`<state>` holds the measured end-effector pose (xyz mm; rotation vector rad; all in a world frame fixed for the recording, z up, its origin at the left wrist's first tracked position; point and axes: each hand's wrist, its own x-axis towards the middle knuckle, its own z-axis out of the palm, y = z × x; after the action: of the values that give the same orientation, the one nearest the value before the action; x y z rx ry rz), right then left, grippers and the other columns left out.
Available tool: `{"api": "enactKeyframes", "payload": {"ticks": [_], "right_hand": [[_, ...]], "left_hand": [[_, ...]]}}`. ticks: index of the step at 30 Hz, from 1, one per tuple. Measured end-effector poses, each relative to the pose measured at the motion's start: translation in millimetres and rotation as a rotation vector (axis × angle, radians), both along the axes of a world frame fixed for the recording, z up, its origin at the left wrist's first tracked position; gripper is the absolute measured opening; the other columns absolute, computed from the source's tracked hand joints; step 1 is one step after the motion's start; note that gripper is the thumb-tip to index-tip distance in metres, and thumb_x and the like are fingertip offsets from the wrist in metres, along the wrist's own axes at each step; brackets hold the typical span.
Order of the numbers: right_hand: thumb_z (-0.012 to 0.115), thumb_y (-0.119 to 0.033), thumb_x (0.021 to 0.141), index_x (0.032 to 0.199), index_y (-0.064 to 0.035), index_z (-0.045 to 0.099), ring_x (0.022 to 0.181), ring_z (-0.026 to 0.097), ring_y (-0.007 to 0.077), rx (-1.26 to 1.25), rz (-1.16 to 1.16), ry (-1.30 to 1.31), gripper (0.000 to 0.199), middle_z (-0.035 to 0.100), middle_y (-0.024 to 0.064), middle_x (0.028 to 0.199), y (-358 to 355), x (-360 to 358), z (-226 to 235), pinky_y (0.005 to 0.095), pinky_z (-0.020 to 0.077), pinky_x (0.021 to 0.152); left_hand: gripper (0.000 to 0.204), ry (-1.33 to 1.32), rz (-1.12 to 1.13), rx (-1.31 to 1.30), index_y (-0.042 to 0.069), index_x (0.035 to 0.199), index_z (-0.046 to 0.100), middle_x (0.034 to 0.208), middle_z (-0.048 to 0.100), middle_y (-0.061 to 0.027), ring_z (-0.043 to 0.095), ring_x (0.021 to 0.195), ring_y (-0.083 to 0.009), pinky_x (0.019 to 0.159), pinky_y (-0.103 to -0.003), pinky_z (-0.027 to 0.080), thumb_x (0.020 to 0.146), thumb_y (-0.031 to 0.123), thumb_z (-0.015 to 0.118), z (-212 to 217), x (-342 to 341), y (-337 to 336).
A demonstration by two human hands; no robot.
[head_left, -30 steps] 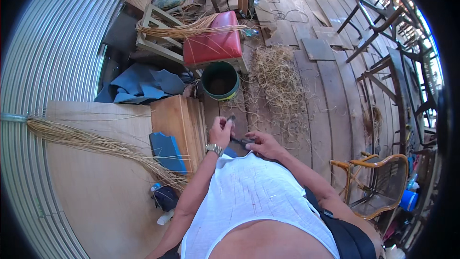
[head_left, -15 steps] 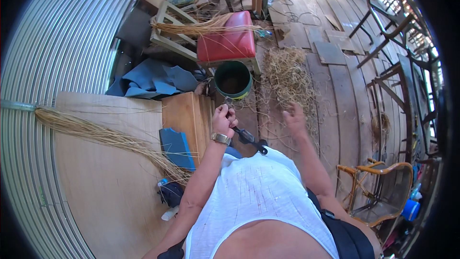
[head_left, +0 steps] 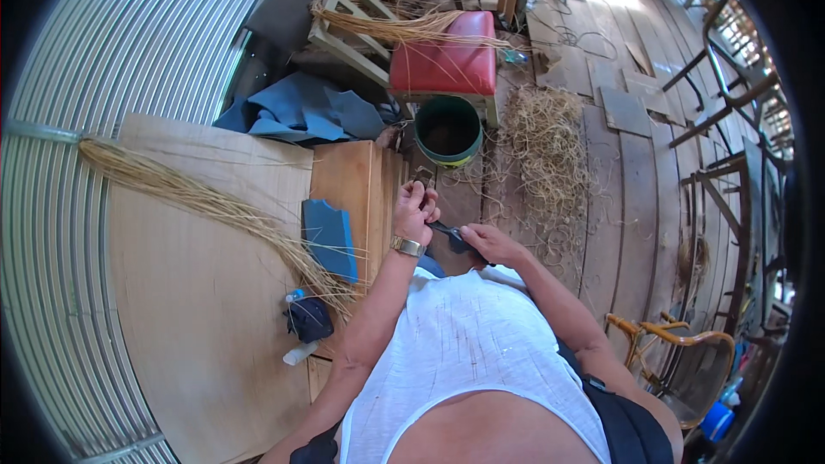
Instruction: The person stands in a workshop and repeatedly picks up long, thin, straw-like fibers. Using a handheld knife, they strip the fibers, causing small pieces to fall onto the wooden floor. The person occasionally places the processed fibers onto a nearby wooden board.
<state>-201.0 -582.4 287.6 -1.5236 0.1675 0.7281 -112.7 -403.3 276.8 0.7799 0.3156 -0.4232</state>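
Note:
In front of my white shirt, my left hand [head_left: 416, 213] is closed around one end of a narrow black thing [head_left: 443, 228], perhaps a strap or tool; its exact kind is unclear. A small greyish piece shows just beyond those fingertips. My right hand [head_left: 491, 243] has its fingers closed on the other end, near my waist. Just past my left hand stands a dark green bucket [head_left: 449, 160], its inside dark. A metal-banded watch [head_left: 406, 246] sits on my left wrist.
A long bundle of tan strands [head_left: 206, 198] lies across a pale board [head_left: 189, 309] at left. More strands rest on a red-seated stool [head_left: 447, 64]. A heap of curled shavings [head_left: 546, 137] covers floor planks. A rattan chair [head_left: 687, 369] stands right.
My right hand has come in from the right, where it was free with fingers apart, and now grips the black thing. The view has shifted, so the surroundings appear slightly further right.

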Motion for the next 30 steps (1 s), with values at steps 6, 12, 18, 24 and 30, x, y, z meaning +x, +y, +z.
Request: {"api": "enactKeyframes", "payload": {"ticks": [6, 12, 18, 24, 30], "right_hand": [[0.045, -0.032, 0.1, 0.088, -0.0064, 0.054, 0.045, 0.045, 0.0091, -0.092, -0.16, 0.034, 0.03, 0.052, 0.0006, 0.06, -26.2, -18.3, -26.8, 0.0248, 0.0363, 0.042], [0.045, -0.032, 0.1, 0.084, -0.0065, 0.052, 0.045, 0.046, 0.008, 0.205, -0.361, 0.08, 0.031, 0.053, 0.0017, 0.06, -49.4, -24.1, 5.3, 0.0235, 0.0357, 0.041], [0.049, -0.038, 0.098, 0.085, -0.008, 0.052, 0.049, 0.045, 0.006, 0.109, -0.402, 0.004, 0.033, 0.053, 0.0, 0.065, -68.5, -30.0, 2.0, 0.0219, 0.0336, 0.042], [0.04, -0.042, 0.1, 0.088, -0.0085, 0.053, 0.05, 0.044, 0.0061, 0.228, -0.571, 0.016, 0.038, 0.052, -0.0005, 0.067, -70.3, -41.3, -1.8, 0.0221, 0.0331, 0.043], [0.036, -0.043, 0.101, 0.091, -0.0077, 0.054, 0.05, 0.044, 0.0066, 0.229, -0.436, 0.008, 0.041, 0.053, 0.0003, 0.071, -85.0, -52.2, -0.8, 0.0227, 0.0346, 0.045]], "left_hand": [[0.008, -0.51, -0.099, 0.784, 0.008, 0.091, 0.057, 0.089, 0.068, -0.0069, 0.065, 0.08, -0.0145, 0.069, -0.028, 0.052, 0.088, 0.006, 0.064, -13.8, -6.9, 5.6], [0.01, -1.433, -0.302, 1.253, 0.006, 0.082, 0.061, 0.106, 0.066, -0.0083, 0.061, 0.1, -0.0277, 0.082, -0.039, 0.047, 0.076, 0.005, 0.069, 19.6, -29.0, -38.1], [0.014, -1.493, -0.464, 1.246, 0.008, 0.079, 0.063, 0.11, 0.065, -0.0069, 0.058, 0.104, -0.0267, 0.087, -0.039, 0.046, 0.068, 0.007, 0.072, 28.9, -44.2, -79.0], [0.016, -1.258, -0.558, 1.045, 0.005, 0.077, 0.066, 0.1, 0.065, -0.0071, 0.063, 0.088, -0.0244, 0.075, -0.033, 0.052, 0.064, 0.007, 0.076, 15.7, -42.6, -104.0], [0.016, -0.943, -0.732, 0.928, 0.003, 0.075, 0.065, 0.09, 0.065, -0.0062, 0.064, 0.072, -0.0153, 0.06, -0.028, 0.051, 0.067, 0.007, 0.079, 21.2, -37.0, -107.6]]}}
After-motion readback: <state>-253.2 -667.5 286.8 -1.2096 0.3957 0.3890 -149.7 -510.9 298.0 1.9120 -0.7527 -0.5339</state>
